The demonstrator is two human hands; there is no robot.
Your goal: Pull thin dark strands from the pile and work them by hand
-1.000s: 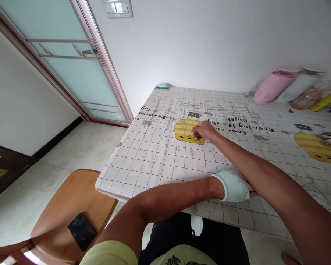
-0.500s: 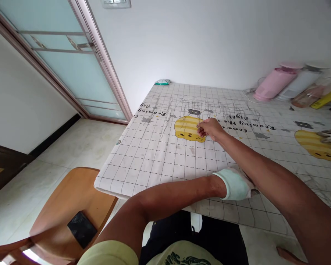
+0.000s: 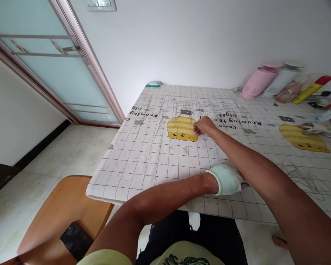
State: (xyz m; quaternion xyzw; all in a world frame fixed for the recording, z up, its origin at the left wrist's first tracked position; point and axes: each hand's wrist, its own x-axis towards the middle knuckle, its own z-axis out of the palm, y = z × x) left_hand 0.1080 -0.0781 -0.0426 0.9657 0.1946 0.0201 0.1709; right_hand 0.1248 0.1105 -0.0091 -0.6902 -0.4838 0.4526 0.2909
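My right hand (image 3: 205,126) is over the yellow bear print on the white checked tablecloth (image 3: 143,162). Its fingers are curled together, and whatever they may hold is too small or hidden to make out. On my left hand (image 3: 228,179) is a pale glove (image 3: 222,179) with a mint-green cuff. That hand rests near the table's front edge, partly behind my right forearm, so its fingers are hardly visible. Grey scribble-like marks (image 3: 206,101) run across the cloth beyond my right hand.
Against the wall stand a pink cylinder (image 3: 259,82), a white cylinder (image 3: 281,81) and a yellow-red box (image 3: 311,90). A crumpled cloth-like item (image 3: 321,129) lies at right, a small packet (image 3: 153,84) at the far corner. Left is a wooden chair (image 3: 63,198) bearing a black object (image 3: 75,239).
My view has turned slightly right, so the table appears shifted left. Both hands keep nearly the same places on the cloth; the right hand's fingers look a little more curled.
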